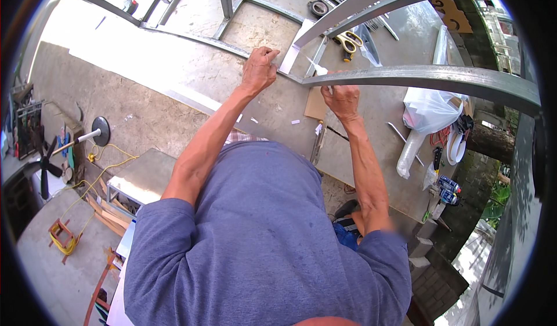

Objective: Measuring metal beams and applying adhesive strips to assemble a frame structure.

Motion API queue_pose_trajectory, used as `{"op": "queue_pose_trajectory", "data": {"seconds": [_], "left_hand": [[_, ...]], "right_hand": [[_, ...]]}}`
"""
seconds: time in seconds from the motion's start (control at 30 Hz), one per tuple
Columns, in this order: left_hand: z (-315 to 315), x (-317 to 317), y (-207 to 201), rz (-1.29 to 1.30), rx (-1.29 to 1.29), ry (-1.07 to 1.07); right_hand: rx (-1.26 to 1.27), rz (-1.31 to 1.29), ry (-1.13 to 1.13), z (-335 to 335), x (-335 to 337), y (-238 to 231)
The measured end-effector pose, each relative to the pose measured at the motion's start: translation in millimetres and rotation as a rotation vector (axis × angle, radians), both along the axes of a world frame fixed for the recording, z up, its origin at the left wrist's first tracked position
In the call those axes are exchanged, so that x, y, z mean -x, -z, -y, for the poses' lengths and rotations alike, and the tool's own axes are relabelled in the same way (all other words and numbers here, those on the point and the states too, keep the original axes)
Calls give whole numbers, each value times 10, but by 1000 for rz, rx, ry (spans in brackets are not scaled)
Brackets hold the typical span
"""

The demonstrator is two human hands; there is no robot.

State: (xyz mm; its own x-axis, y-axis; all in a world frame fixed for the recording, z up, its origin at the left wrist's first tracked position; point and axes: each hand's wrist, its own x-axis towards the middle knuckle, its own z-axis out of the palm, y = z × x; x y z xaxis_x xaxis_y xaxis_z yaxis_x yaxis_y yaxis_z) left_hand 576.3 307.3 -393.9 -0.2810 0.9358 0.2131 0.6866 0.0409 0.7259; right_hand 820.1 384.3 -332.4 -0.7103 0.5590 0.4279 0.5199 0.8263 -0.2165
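My left hand point(260, 70) is closed beside the near rail of a grey metal frame point(197, 40). Its thumb and fingertips press together, and what they hold, if anything, cannot be made out. Just right of it, a white strip point(288, 62) lies across the frame's corner. My right hand point(343, 101) is closed under a long metal bar point(429, 75) that runs off to the right. Past that bar shows a small white applicator with a thin pointed tip point(319, 69), apparently in my right hand's grip. The bar hides most of it.
Yellow-handled scissors point(348, 42) and a roll of black tape point(318, 8) lie beyond the corner. A plastic bag point(430, 110) and spray cans point(449, 190) are at the right. Metal uprights rise at the top. A fan point(46, 162) and yellow cord point(119, 162) are left.
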Motion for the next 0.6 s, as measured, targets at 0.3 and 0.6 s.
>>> {"op": "queue_pose_trajectory", "data": {"seconds": [0.3,0.6], "left_hand": [[12,-4,1,13,13,3],[115,-6,-35,8,-17,9]], "right_hand": [[-5,69,71,38,-45,10],[-59,-9,79,150,-80,-119]]}}
